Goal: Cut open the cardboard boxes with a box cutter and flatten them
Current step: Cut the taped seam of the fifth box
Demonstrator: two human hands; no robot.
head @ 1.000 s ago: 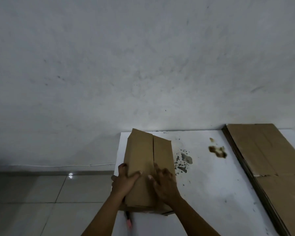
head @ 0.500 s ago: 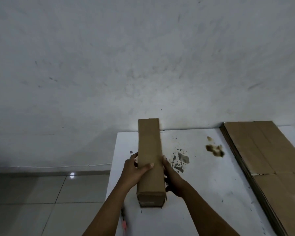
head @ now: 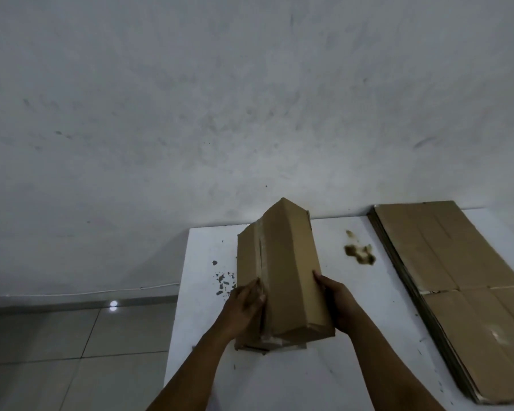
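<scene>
A long brown cardboard box (head: 282, 262) is held over the white table (head: 353, 366), turned so a long edge points up and a taped seam shows on its left face. My left hand (head: 244, 310) holds the box's near left side, fingers lying against the taped face. My right hand (head: 336, 301) grips the near right side, thumb on the right face. The box cutter is not in view.
A stack of flattened cardboard boxes (head: 463, 292) lies along the table's right side. A brown stain (head: 359, 253) and dark flecks (head: 223, 280) mark the tabletop. A white wall stands behind; tiled floor (head: 72, 351) lies left of the table's edge.
The box has been rolled about its long axis, from showing its narrow face to showing a long edge and the taped seam. The red cutter seen by my left forearm is out of sight.
</scene>
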